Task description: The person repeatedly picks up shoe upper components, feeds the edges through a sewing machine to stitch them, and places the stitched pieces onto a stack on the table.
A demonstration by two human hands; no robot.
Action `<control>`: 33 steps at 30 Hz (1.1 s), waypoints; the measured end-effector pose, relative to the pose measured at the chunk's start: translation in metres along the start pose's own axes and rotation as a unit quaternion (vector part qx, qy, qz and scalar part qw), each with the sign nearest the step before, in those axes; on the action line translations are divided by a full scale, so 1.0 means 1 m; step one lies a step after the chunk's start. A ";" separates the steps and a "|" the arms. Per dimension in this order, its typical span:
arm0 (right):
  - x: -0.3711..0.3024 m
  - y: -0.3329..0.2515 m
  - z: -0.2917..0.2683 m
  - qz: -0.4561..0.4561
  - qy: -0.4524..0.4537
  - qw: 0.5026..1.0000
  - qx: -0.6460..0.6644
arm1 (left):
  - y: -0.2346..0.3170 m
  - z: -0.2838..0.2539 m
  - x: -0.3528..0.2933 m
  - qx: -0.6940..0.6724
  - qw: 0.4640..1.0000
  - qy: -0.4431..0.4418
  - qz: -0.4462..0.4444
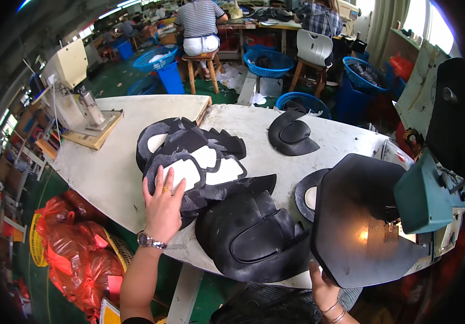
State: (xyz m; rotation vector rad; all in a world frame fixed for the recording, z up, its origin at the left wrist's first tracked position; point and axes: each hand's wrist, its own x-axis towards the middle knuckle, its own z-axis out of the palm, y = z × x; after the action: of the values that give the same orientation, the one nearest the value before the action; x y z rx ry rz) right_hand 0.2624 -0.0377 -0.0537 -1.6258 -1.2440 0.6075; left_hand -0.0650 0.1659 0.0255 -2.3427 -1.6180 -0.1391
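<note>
My left hand (162, 213) lies with spread fingers on a pile of black shoe-upper pieces (200, 146) with grey edges and white backing patches. Beside it, nearer to me, is a second stack of smooth black curved pieces (259, 237) with stitched outlines. At the lower right, my right hand (323, 289) is by the near edge of a black sewing machine bed plate (351, 216). Its thumb shows, but the other fingers are mostly hidden, and whether they hold anything is not visible. A lamp lights the plate beside the machine's green head (421, 191).
A loose black piece (292, 135) lies farther back on the white table (238, 121); another (305, 197) is partly under the plate. Another sewing machine (76, 81) stands at left. Red plastic bags (76, 254) fill a yellow basket below. Two people sit beyond, near blue baskets (267, 63).
</note>
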 end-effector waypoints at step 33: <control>-0.005 -0.094 -0.024 0.102 -0.249 0.887 0.376 | 0.093 -0.125 -0.068 -0.636 0.757 -0.151 -0.022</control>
State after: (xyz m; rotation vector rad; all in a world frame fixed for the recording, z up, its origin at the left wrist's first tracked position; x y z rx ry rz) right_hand 0.2386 -0.0499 0.0400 -0.9570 -0.9821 1.5016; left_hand 0.0070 0.0379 0.1113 -3.3695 -2.0805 -1.3152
